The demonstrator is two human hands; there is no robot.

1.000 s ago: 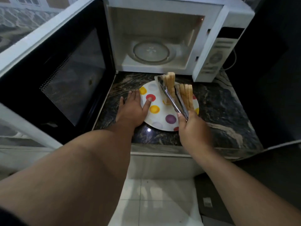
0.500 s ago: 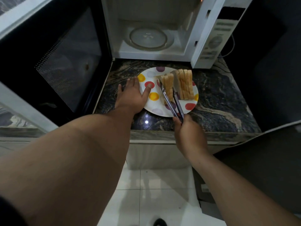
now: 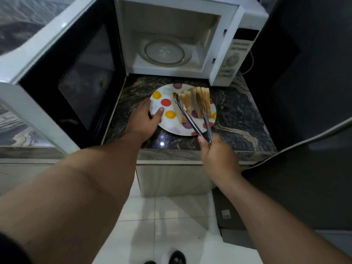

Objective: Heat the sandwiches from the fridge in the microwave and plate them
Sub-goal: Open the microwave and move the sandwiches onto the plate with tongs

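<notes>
Just in front of the open microwave [image 3: 177,40], the sandwiches [image 3: 198,103] stand on the plate [image 3: 162,119], long axis running away from the right hand [image 3: 219,159] gripping spread tongs [image 3: 196,119] astride them; left hand [image 3: 146,119] grips the rim.

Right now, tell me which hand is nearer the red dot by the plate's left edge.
Left. The left hand grips the plate rim, thumb beside the red dot; the right hand holds tongs off the plate's near edge.
</notes>
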